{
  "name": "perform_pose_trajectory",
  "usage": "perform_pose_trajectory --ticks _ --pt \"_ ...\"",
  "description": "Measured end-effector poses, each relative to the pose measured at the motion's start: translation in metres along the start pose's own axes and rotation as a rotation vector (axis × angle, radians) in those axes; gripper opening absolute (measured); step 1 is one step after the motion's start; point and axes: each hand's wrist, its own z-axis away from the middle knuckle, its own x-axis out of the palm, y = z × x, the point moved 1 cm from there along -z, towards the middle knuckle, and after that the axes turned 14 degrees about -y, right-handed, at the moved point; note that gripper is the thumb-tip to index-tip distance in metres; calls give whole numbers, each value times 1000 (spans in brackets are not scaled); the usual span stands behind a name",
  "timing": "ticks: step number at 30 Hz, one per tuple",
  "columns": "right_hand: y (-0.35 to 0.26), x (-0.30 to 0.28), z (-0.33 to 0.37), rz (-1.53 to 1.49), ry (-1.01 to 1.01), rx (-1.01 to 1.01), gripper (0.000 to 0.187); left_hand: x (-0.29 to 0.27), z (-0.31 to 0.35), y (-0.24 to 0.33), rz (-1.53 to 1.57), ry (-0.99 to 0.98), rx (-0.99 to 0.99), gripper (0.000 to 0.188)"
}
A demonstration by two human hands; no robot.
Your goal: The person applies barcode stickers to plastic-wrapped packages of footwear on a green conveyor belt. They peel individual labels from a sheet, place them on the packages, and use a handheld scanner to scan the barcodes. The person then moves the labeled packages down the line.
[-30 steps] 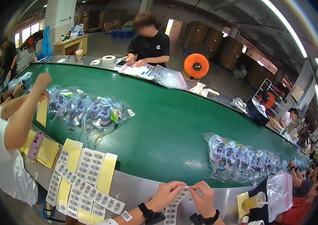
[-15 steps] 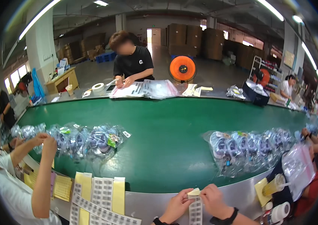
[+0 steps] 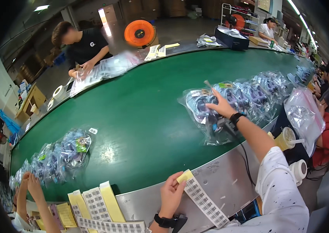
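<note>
The broad green belt [image 3: 145, 116] is stretching across the scene, and the metal ledge [image 3: 207, 173] is running along its near side. On the belt two rows of bagged shoes are lying well apart: the right row [image 3: 243, 99] is filling the far side of the right hand's reach, the left row [image 3: 56, 157] is sitting nearer the co-worker's hands. Down on the ledge, spare label sheets [image 3: 94, 200] are overlapping, many labels waiting there, some yellow backing showing bare.

And here is the label strip [image 3: 205, 200], slanting over the ledge's near edge! The left hand [image 3: 171, 192] is pinching its upper end. The right hand [image 3: 224, 106] is hovering at the nearest bag of the right row, thumb standing apart from the fingers; whether the fingertips are gripping film or a label, I cannot tell. The strip's yellow end [image 3: 185, 176] is showing bare, so a little looks used, with most labels remaining. Smallest of all, a white tag [image 3: 93, 131] is showing at the left row's end; whether the nearest right bag is carrying one is staying unclear.
</note>
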Motion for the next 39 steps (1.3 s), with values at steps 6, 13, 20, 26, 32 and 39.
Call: perform_pose_trajectory --ticks 6,13,20,26,32,39 --pt "-75 85 -16 -225 -14 67 103 -6 10 -2 -58 25 7 34" --pt "-149 121 -54 -564 -230 -36 80 -7 11 3 -58 27 14 34" --pt "-72 101 -119 -905 -117 361 16 -6 9 3 -55 19 -16 35" --pt "-46 122 -150 -874 -391 383 11 -5 8 1 -48 28 -35 35" --pt "-62 137 -167 -632 -440 392 14 -9 12 -2 -44 34 -53 36" --pt "-59 147 -177 -286 -379 385 23 -2 7 -2 -67 19 -33 36"
